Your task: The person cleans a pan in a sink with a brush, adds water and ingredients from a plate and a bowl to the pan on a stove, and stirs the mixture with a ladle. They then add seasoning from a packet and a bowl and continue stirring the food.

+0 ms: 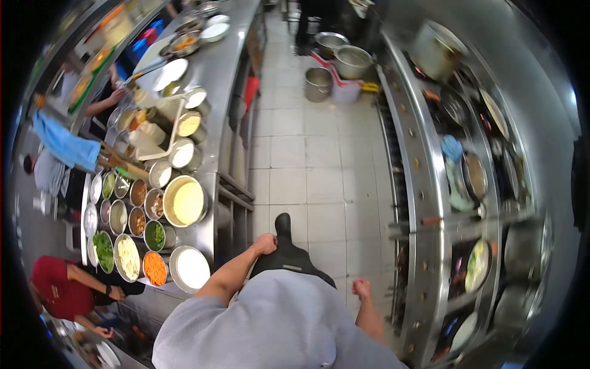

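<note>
My left hand [265,244] hangs in front of my body with its fingers curled in, close to the edge of the steel counter [208,230]. On my other side, my right hand [361,288] is also curled, beside my hip over the tiled floor. Neither hand touches a pan or container. Nearest to my left hand on the counter are a large pot of pale yellow liquid [187,203] and a round container of white contents [191,270]. A dark shoe [283,226] steps forward on the tiles.
A stove row [430,230] with pans runs along the right. Metal pots [318,84] stand on the floor ahead, near a person in dark clothing [316,21]. A co-worker in a red shirt [58,286] is beyond the counter at lower left.
</note>
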{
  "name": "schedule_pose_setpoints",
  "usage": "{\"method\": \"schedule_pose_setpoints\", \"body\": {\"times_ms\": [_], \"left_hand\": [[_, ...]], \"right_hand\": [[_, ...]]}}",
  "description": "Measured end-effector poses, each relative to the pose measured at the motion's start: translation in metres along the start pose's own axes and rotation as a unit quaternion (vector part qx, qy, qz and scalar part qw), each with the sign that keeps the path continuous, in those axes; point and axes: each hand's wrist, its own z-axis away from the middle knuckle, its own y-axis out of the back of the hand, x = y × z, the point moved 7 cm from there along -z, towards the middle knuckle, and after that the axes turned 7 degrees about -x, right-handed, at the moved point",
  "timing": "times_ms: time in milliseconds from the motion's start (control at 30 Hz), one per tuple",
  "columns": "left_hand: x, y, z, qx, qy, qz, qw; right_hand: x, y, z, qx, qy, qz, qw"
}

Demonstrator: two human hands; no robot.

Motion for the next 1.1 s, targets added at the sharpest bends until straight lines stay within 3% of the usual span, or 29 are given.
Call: {"method": "schedule_pose_setpoints", "body": {"times_ms": [167,267,400,500,767,900,1000,1100], "left_hand": [[0.002,0.067,-0.050,0.062,-0.031,0.137,0.988],[0.003,0.104,-0.066,0.082,-0.033,0.162,0.983],[-0.004,0.150,-0.089,0.063,-0.019,0.186,0.980],[-0.015,0.180,-0.099,0.102,-0.020,0.208,0.973],[-0.036,0.222,-0.112,0.125,0.044,0.204,0.970],[-0.016,0.222,-0.100,0.077,0.063,0.214,0.972],[-0.004,0.216,-0.110,0.046,0.051,0.219,0.973],[0.008,0.239,-0.117,0.122,0.070,0.223,0.965]], "right_hand": [[-0.078,-0.048,-0.035,-0.045,0.000,0.012,0.999],[-0.133,-0.079,-0.054,-0.089,0.003,0.024,0.996],[-0.211,-0.108,-0.080,-0.082,0.048,0.113,0.989],[-0.266,-0.123,-0.098,-0.081,0.081,0.151,0.982],[-0.337,-0.115,-0.161,-0.146,0.069,0.205,0.965],[-0.385,-0.108,-0.177,-0.168,0.080,0.230,0.955],[-0.407,-0.098,-0.227,-0.186,0.042,0.173,0.966],[-0.450,-0.091,-0.251,-0.207,0.087,0.151,0.963]]}}
